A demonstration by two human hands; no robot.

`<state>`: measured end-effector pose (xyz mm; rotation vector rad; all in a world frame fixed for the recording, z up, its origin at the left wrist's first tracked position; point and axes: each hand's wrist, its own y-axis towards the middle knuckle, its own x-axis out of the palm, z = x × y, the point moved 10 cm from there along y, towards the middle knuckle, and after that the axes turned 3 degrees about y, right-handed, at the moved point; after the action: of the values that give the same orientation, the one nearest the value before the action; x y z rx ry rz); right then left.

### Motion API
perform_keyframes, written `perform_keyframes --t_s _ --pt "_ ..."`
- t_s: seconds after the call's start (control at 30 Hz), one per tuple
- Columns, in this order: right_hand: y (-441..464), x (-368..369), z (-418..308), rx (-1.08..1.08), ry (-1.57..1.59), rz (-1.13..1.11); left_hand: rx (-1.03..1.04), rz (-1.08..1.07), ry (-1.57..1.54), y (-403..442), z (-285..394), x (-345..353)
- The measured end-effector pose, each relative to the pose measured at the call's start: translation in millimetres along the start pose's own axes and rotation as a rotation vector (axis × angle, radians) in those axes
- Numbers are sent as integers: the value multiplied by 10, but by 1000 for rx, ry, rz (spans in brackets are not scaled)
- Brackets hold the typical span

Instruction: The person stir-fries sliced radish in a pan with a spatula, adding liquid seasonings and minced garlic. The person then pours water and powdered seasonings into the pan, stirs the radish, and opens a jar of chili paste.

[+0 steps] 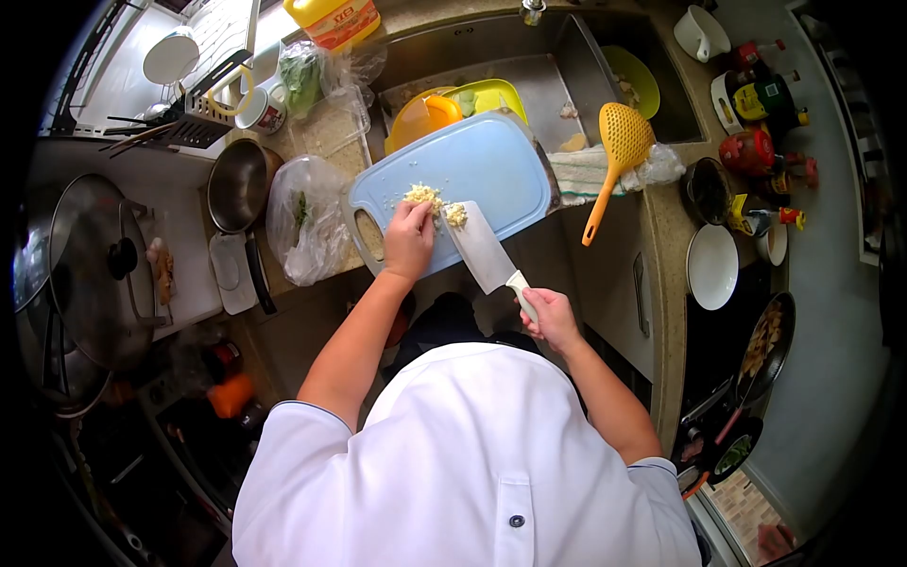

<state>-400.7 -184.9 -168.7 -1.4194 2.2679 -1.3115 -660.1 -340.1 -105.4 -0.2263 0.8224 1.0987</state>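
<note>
A blue cutting board [491,165] lies across the front edge of the sink. Pale chopped bits [422,196] are heaped near its middle. My left hand [410,238] is at the near side of that heap, fingers bent together and touching the bits; what they hold, if anything, is too small to make out. My right hand [548,317] is closed around the white handle of a cleaver [484,248]. The blade lies flat over the board's near edge, with some chopped bits [456,214] on its far end.
An orange slotted ladle [624,142] rests right of the board beside a striped cloth [581,175]. Yellow bowls stand in the sink [539,80] behind. A saucepan [238,184] and plastic bag [304,222] are at left; bottles, a white bowl [712,266] and pans at right.
</note>
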Motion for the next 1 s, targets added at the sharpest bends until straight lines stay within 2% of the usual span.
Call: perform_keyframes --t_s 0.07,0.17,0.27,0.33,0.4,0.57,0.63,0.73,0.8,0.83,0.87,0.9,0.93,0.97,1.0 --pt "-11 -13 -14 14 30 -6 31 85 29 -19 -12 -101" --pt "-77 -94 -39 39 79 2 -4 54 50 -77 -51 -135" --pt "-268 -219 -158 18 142 10 71 74 108 -182 -34 -209" --pt "-450 -352 -196 -14 193 27 -42 46 84 -210 40 -306" --pt "-708 -617 -270 -48 299 62 -10 24 20 -217 62 -283" --pt "-1876 -1224 -582 -225 566 177 -46 -55 135 -172 -217 -144" --pt "-2350 -1655 -564 -308 681 275 120 -77 297 -65 -145 -72" --pt "-3243 -2370 -441 -471 746 526 226 7 331 -5 221 -41" --pt "-3848 -2844 -420 -606 668 794 100 -60 326 93 255 38" --pt "-4128 -3070 -367 -629 649 935 114 -54 325 136 375 60" --pt "-4407 -3245 -366 -620 585 1104 128 -91 442 181 473 158" --pt "-4585 -3458 -316 -650 519 1181 142 -128 565 246 528 239" --pt "-4711 -3603 -284 -659 463 1260 373 26 535 257 867 270" --pt "-4844 -3748 -265 -664 401 1341 379 32 537 239 977 380" --pt "-4919 -3914 -297 -686 213 1438 325 -6 392 240 1393 505"
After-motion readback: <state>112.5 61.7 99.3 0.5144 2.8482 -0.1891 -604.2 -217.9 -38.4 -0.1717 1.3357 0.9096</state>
